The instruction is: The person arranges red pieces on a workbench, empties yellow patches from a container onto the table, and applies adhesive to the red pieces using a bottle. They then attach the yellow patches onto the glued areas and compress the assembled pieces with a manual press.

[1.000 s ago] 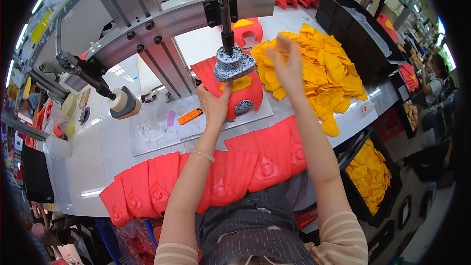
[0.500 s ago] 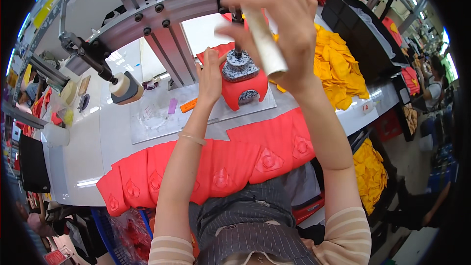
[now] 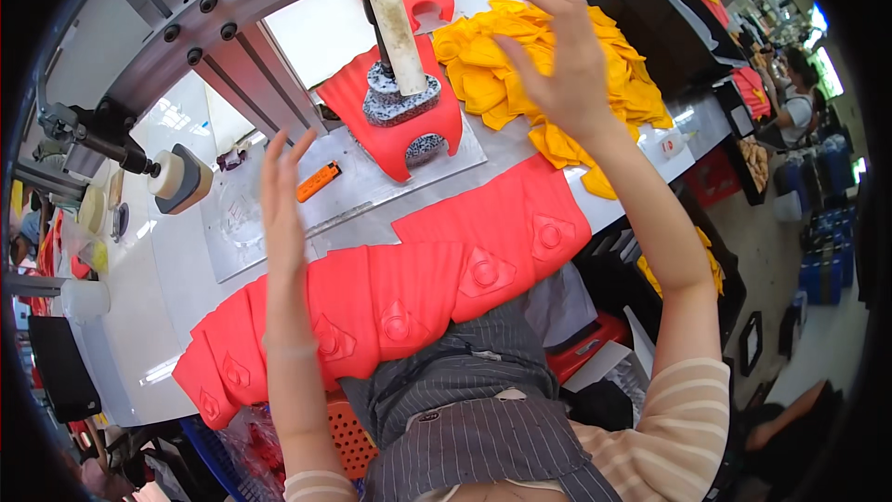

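Note:
My left hand (image 3: 282, 200) is raised over the left part of the worktable, empty, fingers stretched out and slightly blurred. To the right, my right hand (image 3: 571, 70) hangs open above the yellow pile, thumb and fingers apart. Between them a toggle clamp's speckled pad (image 3: 400, 104) presses on a red moulded sheet piece (image 3: 381, 144) with an arched cut-out. That piece lies over a speckled block (image 3: 427, 148) on a metal base plate. The clamp's pale tubular handle (image 3: 390, 23) points down in front of the pad. Neither hand touches it.
Overlapping red pieces with embossed emblems (image 3: 400, 321) line the near table edge. Yellow pieces (image 3: 502, 65) are heaped at the right. An orange tool (image 3: 319, 181) lies on the plate. A second clamp (image 3: 177, 178) stands left; a black bin (image 3: 641, 19) is behind the heap.
My right hand has let go of the clamp handle and moved right; the handle now points down. My left hand has drawn back left from the red piece. The view has shifted.

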`<state>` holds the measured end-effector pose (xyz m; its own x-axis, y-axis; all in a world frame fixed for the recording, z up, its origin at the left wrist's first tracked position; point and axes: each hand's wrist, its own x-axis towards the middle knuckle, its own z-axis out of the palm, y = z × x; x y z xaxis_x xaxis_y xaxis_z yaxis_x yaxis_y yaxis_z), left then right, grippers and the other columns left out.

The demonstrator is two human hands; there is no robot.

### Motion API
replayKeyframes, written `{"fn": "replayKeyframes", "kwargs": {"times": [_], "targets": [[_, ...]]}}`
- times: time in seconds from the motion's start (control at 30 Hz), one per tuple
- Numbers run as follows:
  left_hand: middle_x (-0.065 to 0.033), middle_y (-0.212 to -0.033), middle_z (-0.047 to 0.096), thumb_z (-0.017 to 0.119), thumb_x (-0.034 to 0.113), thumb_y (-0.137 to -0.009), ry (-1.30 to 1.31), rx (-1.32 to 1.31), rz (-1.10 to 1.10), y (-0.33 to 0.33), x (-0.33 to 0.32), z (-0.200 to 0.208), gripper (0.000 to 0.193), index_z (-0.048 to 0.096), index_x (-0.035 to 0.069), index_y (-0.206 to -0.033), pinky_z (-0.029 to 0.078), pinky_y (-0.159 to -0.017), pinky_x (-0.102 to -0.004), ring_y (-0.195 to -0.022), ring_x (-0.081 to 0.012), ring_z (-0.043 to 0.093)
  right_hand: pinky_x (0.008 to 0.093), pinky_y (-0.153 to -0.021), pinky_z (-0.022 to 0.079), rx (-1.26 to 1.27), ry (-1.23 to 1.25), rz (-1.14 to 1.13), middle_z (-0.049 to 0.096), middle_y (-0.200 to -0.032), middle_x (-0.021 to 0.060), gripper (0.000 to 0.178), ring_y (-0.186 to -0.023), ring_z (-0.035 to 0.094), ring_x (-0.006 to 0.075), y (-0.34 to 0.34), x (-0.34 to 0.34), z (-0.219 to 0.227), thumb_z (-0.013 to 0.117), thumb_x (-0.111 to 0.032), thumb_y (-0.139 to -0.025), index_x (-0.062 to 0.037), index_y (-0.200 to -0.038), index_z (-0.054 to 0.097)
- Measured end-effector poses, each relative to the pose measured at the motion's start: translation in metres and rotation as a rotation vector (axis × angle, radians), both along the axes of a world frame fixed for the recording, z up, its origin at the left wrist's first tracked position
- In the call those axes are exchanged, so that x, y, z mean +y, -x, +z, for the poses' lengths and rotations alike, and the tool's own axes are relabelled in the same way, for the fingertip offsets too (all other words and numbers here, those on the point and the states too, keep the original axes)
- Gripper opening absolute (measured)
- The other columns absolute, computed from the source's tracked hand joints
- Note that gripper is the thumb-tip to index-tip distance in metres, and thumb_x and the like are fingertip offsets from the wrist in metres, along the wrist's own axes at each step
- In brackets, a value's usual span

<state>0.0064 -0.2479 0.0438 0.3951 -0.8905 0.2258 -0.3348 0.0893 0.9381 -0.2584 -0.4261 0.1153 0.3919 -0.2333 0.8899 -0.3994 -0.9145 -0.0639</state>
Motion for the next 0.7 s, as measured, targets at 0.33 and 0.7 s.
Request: {"fn": "replayKeyframes", "kwargs": {"times": [0.33,0.7], "targets": [[-0.0168,-0.126,0.052,0.048,0.023,-0.096,-0.181,-0.249,0.773,-0.151,0.261,-0.061,0.040,0.044,-0.001,-0.127,0.033,-0.102,-0.0348,-0.117,-0.0245,0.048,0.0351,-0.068,0.049,0.509,-0.513,-0.385,0.063,-0.089,0.0109,0.027,-0.080,0.063,0.0272,0.106,0.038,-0.111,0.069,-0.021,-0.079,-0.0028,-0.097,0.060],[-0.0232,-0.103,0.062,0.058,0.041,-0.088,-0.665,-0.517,1.146,-0.216,0.470,-0.134,0.052,0.057,-0.006,-0.112,0.048,-0.079,-0.0388,-0.093,-0.0306,0.062,0.0227,-0.072,0.048,-0.486,-1.213,-0.293,0.053,-0.116,0.0065,0.037,-0.106,0.051,0.0173,0.064,0.031,-0.120,0.049,-0.031,-0.096,-0.0032,-0.120,0.054]]}}
